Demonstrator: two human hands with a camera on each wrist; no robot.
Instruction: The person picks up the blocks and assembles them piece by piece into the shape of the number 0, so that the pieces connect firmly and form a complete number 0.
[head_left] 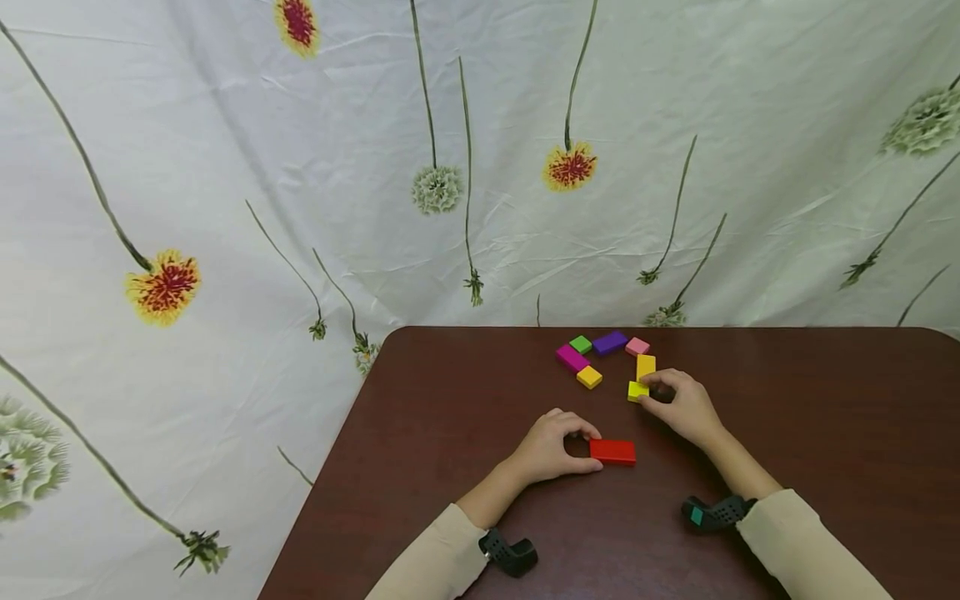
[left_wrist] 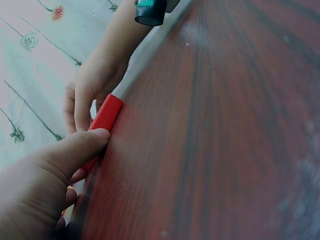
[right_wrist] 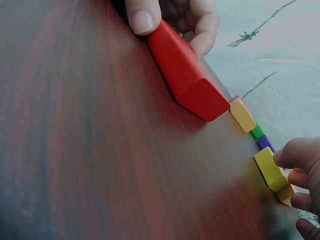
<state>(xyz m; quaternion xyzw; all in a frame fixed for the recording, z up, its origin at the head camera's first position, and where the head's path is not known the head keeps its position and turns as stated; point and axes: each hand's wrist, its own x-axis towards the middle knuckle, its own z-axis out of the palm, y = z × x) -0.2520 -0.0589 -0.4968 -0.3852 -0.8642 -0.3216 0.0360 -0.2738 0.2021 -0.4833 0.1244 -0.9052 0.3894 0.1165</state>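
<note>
In the head view the left hand (head_left: 551, 450) pinches the left end of a red block (head_left: 613, 452) lying on the table, thumb at the near side and fingers at the far side. The same red block (right_wrist: 187, 72) looks large in the right wrist view. Farther back, the right hand (head_left: 686, 408) has thumb and finger on a small yellow block (head_left: 637, 392), which touches the near end of an orange-yellow block (head_left: 646, 367). The right wrist view shows the thumb against the yellow block (right_wrist: 271, 169).
Behind the hands, a pink block (head_left: 637, 346), a purple block (head_left: 610, 342), a green block (head_left: 581, 344), a magenta block (head_left: 572, 358) and an orange block (head_left: 589, 377) curve round near the brown table's (head_left: 465, 392) far edge. A flowered cloth (head_left: 495, 233) hangs beyond.
</note>
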